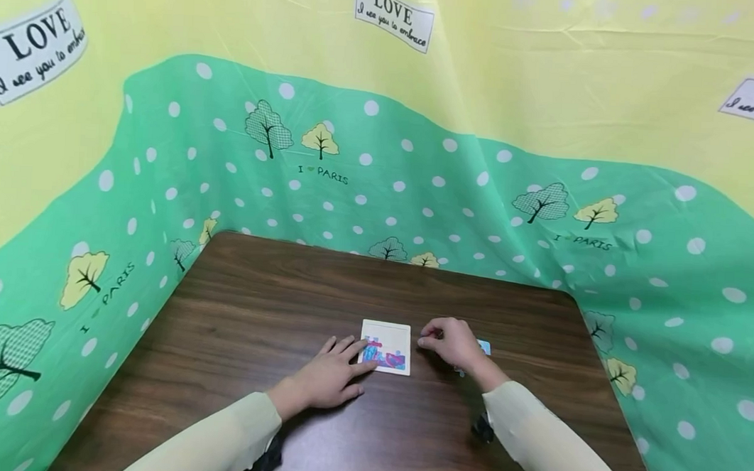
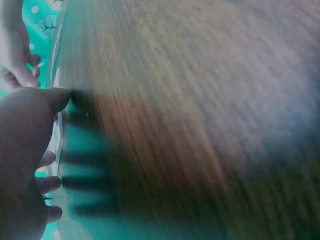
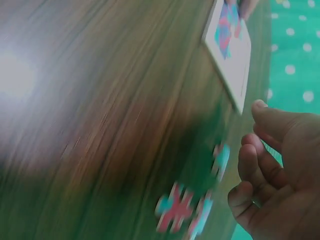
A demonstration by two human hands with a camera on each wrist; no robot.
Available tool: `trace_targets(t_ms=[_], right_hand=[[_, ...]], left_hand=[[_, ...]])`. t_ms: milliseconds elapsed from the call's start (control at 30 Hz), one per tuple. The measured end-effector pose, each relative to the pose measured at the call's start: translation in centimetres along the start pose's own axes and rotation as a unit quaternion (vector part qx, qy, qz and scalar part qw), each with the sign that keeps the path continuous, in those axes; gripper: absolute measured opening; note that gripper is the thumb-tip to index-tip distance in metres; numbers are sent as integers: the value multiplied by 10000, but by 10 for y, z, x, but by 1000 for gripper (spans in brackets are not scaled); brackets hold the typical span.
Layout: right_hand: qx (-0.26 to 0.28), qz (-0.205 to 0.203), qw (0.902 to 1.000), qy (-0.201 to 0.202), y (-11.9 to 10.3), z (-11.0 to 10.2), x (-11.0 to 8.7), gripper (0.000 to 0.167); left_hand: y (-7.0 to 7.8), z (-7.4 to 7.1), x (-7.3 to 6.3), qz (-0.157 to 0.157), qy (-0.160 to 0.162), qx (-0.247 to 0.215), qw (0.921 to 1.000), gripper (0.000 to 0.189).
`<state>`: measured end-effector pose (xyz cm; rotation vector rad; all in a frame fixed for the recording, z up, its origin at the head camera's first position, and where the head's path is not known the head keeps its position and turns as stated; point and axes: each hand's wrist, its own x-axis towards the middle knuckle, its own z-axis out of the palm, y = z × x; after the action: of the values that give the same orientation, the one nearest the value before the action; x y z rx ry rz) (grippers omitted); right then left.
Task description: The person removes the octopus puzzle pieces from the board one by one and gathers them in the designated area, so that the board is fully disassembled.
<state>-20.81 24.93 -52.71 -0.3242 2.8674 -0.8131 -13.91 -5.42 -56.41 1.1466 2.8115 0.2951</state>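
Observation:
A white square puzzle tray (image 1: 388,324) lies on the table, its lower part filled with pink, blue and purple jigsaw pieces (image 1: 391,360). My left hand (image 1: 328,375) rests at the tray's left side, fingers spread, some fingertips over the edge and the pieces. Just right of the tray hovers my right hand (image 1: 453,343), fingers loosely bent, thumb and forefinger near each other; no piece shows between them. Beneath it in the right wrist view lie loose pieces, among them a pink-and-blue jigsaw piece (image 3: 175,207) and a bluish one (image 3: 221,161).
The dark wood table (image 1: 271,294) has rounded far corners. A green and yellow printed curtain (image 1: 327,204) hangs close behind it and along both sides. Part of a light blue piece (image 1: 484,346) shows beyond the right wrist.

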Motion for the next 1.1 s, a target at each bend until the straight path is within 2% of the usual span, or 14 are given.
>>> trace_targets(t_ms=[233,433,733,1100], right_hand=[[74,-323,9991,-252,-32,25,13,8],[68,-461,9978,-475,-50,41,19,16],[-181,-473,9961,-722,-58,51,28,26],[-83,-333,9967,-730,-59,56,27,20]], left_hand=[[-1,3,1,-145,-13,58,9999,56],[0,3,1,-272,-195,1,9994,58],[1,4,1,-381,-383,-13,9985,59],[-1,5,-2,-384,-338,-95,9986,60]])
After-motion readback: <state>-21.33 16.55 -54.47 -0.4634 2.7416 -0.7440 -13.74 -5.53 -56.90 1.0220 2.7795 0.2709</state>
